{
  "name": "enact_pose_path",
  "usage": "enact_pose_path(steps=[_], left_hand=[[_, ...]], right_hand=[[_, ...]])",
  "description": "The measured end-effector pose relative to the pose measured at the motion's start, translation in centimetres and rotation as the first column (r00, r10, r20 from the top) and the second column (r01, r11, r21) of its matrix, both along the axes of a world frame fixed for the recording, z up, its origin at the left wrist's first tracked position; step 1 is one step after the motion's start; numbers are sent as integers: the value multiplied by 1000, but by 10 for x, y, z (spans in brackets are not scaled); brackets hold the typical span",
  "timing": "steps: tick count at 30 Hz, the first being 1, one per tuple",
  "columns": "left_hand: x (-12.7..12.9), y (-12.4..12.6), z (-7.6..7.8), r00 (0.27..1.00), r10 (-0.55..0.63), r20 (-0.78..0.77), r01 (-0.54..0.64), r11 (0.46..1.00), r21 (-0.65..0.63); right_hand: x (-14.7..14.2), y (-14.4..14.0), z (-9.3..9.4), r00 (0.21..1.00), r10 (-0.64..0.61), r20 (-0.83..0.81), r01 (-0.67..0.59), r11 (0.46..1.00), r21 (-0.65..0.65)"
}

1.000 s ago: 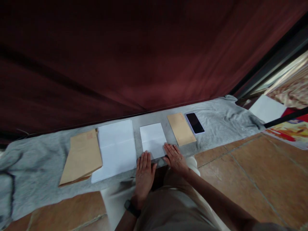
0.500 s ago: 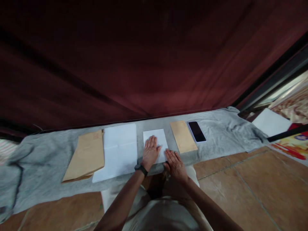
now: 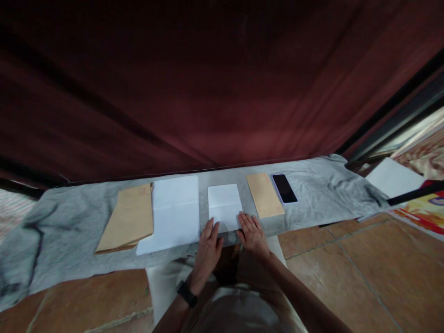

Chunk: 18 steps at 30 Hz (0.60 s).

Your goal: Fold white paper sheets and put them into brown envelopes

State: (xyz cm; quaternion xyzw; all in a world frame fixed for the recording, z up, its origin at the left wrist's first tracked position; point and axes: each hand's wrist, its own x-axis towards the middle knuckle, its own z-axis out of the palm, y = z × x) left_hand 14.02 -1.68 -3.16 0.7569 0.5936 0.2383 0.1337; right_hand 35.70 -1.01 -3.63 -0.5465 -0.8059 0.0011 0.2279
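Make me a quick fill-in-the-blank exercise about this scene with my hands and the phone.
1. The phone lies to the ____ of the single envelope.
2. The watch is on the ____ wrist.
3. The right hand rests at the edge of a small sheet of ____.
4. The cloth is coloured ____.

Missing words: right; left; white paper; grey.

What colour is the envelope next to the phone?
The envelope is light brown, a plain tan; it shows in the head view.
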Motion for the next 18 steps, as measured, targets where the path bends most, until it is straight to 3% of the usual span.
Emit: enact_pose_path(steps=[4, 8, 12, 18], left_hand=[[1, 3, 15, 970, -82, -229, 90, 996, 23], [3, 11, 30, 866, -258, -428, 248, 966, -80], [8, 18, 41, 811, -325, -486, 294, 945, -142], [18, 23, 45, 814, -308, -493, 260, 952, -164]], right_hand=[[2, 4, 4, 1000, 5, 29, -4, 999, -36], [2, 14, 14, 992, 101, 78, -95, 993, -71], [2, 24, 26, 957, 256, 133, -239, 962, -131], [0, 30, 37, 940, 290, 183, -259, 950, -174]])
